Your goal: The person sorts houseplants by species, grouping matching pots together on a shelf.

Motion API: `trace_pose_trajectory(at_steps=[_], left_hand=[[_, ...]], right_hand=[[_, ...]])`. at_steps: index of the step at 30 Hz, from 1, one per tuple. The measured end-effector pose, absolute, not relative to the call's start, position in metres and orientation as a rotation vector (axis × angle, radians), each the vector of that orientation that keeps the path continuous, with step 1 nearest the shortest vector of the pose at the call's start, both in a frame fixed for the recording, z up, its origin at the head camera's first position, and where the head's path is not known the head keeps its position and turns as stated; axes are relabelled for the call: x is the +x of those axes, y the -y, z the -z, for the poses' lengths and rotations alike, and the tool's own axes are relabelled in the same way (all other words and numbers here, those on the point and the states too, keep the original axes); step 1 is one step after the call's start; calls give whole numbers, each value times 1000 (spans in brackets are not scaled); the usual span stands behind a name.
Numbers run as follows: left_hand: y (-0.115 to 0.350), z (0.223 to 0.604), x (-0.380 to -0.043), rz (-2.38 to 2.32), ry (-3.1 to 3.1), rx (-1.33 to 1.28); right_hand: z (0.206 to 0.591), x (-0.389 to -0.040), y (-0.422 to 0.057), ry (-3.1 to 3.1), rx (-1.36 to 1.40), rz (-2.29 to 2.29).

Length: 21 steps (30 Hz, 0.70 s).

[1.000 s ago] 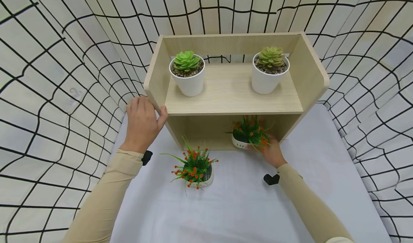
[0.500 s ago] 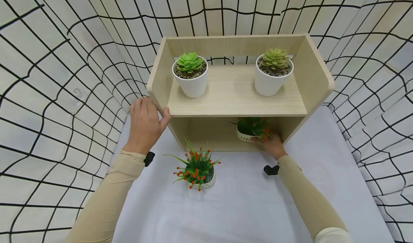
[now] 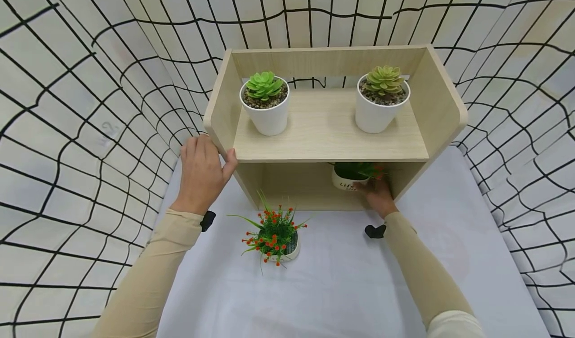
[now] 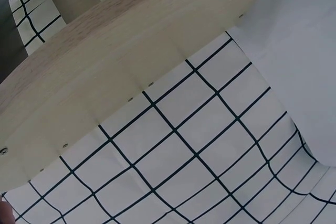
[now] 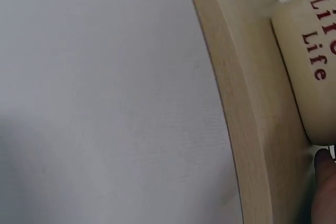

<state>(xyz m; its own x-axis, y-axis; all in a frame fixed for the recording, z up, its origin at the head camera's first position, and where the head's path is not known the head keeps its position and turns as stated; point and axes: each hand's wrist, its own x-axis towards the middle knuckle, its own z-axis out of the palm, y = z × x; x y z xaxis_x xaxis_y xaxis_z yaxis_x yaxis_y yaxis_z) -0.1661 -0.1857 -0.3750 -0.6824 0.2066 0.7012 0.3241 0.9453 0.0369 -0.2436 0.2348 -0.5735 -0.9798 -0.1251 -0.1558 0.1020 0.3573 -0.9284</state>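
A two-tier light wooden shelf (image 3: 332, 146) stands in the head view. My left hand (image 3: 201, 175) grips its left side panel, thumb at the front edge and fingers on the outer face. In the lower compartment, toward the right, sits a cream flower pot (image 3: 346, 182) with "Life" lettering; the upper board hides part of its greenery. My right hand (image 3: 379, 197) holds this pot by its right side, thumb toward the front; the other fingers are mostly hidden. The right wrist view shows the pot (image 5: 312, 72) upright on the lower board, with a fingertip (image 5: 323, 163) close to its base.
A second pot of red-flowered greenery (image 3: 276, 238) stands on the white tabletop (image 3: 323, 288) before the shelf. On the upper tier are two white pots with succulents, one left (image 3: 267, 111) and one right (image 3: 379, 108). Black-gridded white cloth (image 3: 103, 128) surrounds the table.
My right hand has moved the flower pot deeper into the lower compartment and slightly right, so the upper board covers more of its plant. The left hand keeps its place on the side panel.
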Motion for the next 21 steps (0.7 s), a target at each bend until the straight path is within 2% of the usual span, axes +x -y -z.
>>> trace_pose_trajectory(at_steps=[14,21], left_hand=[[184,377,-166,200,2308,-391],[185,376,-167,213,2297,-389]], right_hand=[[568,-219,-234,-2443,173,1684],[560,-198,-233,-2392,143,1857]])
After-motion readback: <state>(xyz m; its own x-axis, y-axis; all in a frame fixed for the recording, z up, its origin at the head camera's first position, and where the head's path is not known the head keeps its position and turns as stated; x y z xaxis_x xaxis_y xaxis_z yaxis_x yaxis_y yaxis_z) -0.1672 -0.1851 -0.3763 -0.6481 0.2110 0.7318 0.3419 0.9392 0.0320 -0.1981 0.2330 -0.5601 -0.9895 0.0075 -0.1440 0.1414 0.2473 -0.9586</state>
